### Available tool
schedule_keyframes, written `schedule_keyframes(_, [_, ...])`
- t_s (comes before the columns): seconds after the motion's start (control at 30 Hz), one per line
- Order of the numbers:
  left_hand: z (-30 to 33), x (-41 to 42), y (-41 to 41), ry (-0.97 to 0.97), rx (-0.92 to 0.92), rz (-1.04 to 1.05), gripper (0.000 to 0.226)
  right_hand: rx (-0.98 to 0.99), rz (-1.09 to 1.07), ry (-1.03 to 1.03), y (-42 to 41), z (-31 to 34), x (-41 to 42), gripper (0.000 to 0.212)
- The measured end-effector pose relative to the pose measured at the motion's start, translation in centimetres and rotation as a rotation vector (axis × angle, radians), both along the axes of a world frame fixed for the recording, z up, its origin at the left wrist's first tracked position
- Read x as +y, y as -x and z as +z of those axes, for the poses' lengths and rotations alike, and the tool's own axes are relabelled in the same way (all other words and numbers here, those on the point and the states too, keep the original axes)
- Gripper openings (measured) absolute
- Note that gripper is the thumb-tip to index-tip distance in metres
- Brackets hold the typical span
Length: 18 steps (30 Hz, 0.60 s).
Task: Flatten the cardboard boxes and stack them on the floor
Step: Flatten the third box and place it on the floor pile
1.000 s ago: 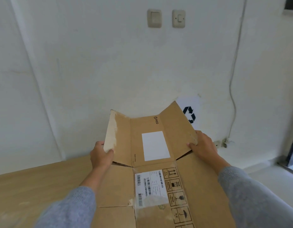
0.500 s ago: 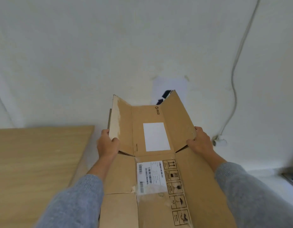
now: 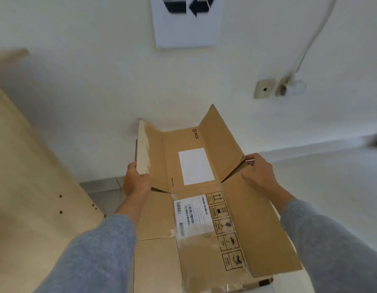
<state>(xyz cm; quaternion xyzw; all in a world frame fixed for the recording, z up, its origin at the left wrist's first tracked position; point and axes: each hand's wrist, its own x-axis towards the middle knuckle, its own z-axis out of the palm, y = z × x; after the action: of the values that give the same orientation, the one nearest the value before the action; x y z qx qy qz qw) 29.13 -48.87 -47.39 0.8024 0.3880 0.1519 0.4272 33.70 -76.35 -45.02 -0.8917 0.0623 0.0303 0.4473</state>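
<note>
A flattened brown cardboard box (image 3: 253, 218) with a shipping label, handling symbols and a blank white sticker is held in the air in front of me, its far flaps bent slightly upward. My left hand (image 3: 136, 180) grips the left flap near its torn white edge. My right hand (image 3: 258, 172) pinches the right edge where the far flap meets the main panel. Grey sleeves cover both forearms. The box hangs above a pale tiled floor (image 3: 322, 182) beside the wall.
A light wooden table (image 3: 35, 208) with small holes in its side fills the left. A recycling sign (image 3: 187, 22) is taped to the white wall ahead. Wall sockets (image 3: 265, 88) and a plugged white cable (image 3: 310, 41) are at the right.
The view has tilted down and moved right, off the table toward the floor and wall. The box has moved with both hands, which keep their grip.
</note>
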Motion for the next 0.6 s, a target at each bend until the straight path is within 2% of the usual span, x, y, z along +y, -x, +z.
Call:
schedule_keyframes(0.33, [-24.8, -1.0, -1.9, 0.061, -0.020, 0.036, 0.046, -0.022, 0.033, -0.016, -2.1, -24.0, -2.5, 0.039])
schedule_keyframes(0.43, [-29.5, -0.5, -2.0, -0.001, -0.005, -0.053, 0.046, -0.030, 0.030, 0.116, -2.0, -28.2, -3.0, 0.051])
schedule_keyframes(0.5, [-31.5, -0.6, -2.0, -0.056, 0.029, -0.149, 0.049, 0.072, 0.070, 0.231, -1.5, -30.3, -3.4, 0.058])
schedule_keyframes(0.6, [-33.2, -0.5, -1.7, -0.094, 0.059, -0.140, 0.049, 0.184, 0.125, 0.328, -0.5, -32.4, -4.3, 0.071])
